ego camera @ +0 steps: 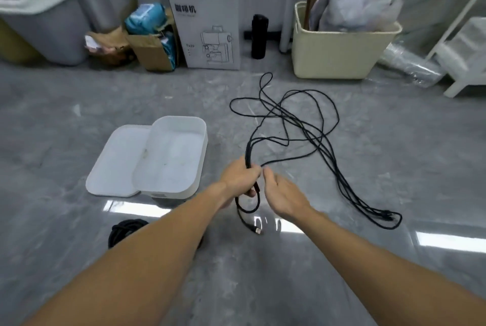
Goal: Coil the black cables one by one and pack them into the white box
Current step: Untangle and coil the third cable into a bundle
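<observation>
My left hand (pixel 240 177) grips a few gathered strands of a long black cable (pixel 313 125) whose loose loops sprawl over the grey floor to the right and behind. A short loop and a USB plug (pixel 257 231) hang below that fist. My right hand (pixel 282 193) hovers just right of it, fingers straight, fingertips almost touching the cable at the fist. The white box (pixel 171 157) stands open to the left, nothing visible inside, with its white lid (pixel 113 165) lying flat against its left side. A coiled black cable (pixel 123 231) lies on the floor, partly hidden behind my left forearm.
Along the back wall stand a grey bin (pixel 44 28), an open cardboard box (pixel 152 44), a tall white appliance carton (pixel 207 15), a black bottle (pixel 259 36), a cream tub (pixel 342 49) with plastic bags, and a white stand (pixel 462 62) at far right.
</observation>
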Available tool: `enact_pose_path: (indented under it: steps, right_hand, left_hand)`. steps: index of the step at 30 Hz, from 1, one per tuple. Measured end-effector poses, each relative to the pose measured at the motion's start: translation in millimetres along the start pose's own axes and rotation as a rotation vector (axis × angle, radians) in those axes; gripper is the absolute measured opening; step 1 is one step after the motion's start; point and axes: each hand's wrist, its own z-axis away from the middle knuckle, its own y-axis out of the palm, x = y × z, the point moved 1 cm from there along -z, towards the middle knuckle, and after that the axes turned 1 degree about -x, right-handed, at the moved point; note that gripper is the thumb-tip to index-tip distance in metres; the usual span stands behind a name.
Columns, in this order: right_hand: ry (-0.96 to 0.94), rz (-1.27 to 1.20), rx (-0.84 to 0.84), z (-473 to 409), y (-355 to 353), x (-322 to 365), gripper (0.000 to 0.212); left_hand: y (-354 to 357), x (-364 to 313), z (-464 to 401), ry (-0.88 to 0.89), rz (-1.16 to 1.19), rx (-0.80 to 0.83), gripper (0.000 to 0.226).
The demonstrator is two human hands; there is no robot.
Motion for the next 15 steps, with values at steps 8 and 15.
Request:
enact_pose_path:
  steps: [8,15]
  right_hand:
    - [-0.088,-0.607,-0.106,56.3,-133.5,86.3,0.053]
    - [-0.332,-0.696,-0.231,150.4,-248.7,164.9,0.028]
  left_hand:
    - [-19.9,-156.3,70.2,0.344,-0.154,0.039,0.016]
    - [-48.4,-291.2,159.6,0.548,-0.218,-0.037,0.021]
